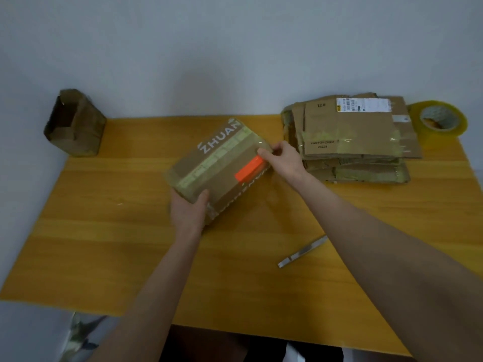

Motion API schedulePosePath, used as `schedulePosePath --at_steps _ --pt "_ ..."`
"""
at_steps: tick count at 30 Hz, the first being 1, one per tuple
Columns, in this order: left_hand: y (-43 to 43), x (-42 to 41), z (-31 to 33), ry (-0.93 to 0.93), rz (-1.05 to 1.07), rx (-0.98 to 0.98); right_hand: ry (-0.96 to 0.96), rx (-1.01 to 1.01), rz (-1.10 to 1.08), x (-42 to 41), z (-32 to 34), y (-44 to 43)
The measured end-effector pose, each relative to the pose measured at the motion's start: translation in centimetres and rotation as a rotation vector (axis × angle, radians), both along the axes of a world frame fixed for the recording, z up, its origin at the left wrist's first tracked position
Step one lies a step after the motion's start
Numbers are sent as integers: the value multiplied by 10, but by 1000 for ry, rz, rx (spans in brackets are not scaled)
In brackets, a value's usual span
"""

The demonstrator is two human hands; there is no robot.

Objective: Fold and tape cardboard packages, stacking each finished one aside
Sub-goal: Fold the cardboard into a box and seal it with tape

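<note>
Left hand [188, 208] grips ZHUAN box [227, 184] at 7 o'clock corner, right hand [282, 158] pinches its 3 o'clock edge: brace firmly, smooth tape [209, 167] flat.

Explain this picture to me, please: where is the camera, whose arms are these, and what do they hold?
No machine here: a camera on a person's head looks down at a wooden table. The left hand grips the near end of a taped cardboard box; the right hand pinches its far edge, by an orange patch. To the right lie a stack of flattened cartons, a tape roll and, nearer, a slim metal tool. An open brown box stands far left.
</note>
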State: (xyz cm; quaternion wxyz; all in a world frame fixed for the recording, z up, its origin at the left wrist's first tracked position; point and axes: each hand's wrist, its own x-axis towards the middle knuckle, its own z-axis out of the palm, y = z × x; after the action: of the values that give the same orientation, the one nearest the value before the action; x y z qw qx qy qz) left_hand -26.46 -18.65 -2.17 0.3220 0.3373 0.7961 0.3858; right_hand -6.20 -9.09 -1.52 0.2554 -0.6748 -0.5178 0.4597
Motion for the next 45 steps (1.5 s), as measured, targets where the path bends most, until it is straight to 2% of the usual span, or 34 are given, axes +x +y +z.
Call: schedulePosePath --at_steps 3,6,10,13,16,19,21,23,24,26,27,29,33,39,45 --pt "17 -22 28 125 -4 47 39 101 -130 0 20 -20" --pt "35 -34 65 218 -110 98 -28 136 -205 6 39 -48" --pt "65 -16 99 362 -414 119 185 -10 -301 25 44 -94" --pt "83 13 92 442 -623 80 256 -78 -392 40 29 -125" --pt "89 40 60 517 -742 102 259 -108 -472 51 7 -138" --pt "76 52 27 521 -636 139 188 -174 -415 55 0 -136" --pt "58 54 13 473 -430 128 -12 -199 -342 60 1 -129" --pt "38 59 2 263 -191 12 -227 -190 -247 67 1 -119" --pt "29 60 -6 92 -92 -57 -259 -162 -192 69 1 -115" --pt "12 67 -16 -278 1 -110 -216 -97 -82 71 -1 -108" --pt "5 71 -18 -402 3 -124 -172 -74 -32 70 -2 -105" --pt "-5 80 -20 -489 -23 -114 -74 -50 13 65 -2 -102" --pt "-8 78 -7 -357 29 -25 32 -56 25 48 -3 -104" --pt "-16 58 14 -10 -150 -20 172 -119 -5 28 -17 -132" --pt "-35 37 8 85 -275 -160 248 -194 60 19 -28 -159"
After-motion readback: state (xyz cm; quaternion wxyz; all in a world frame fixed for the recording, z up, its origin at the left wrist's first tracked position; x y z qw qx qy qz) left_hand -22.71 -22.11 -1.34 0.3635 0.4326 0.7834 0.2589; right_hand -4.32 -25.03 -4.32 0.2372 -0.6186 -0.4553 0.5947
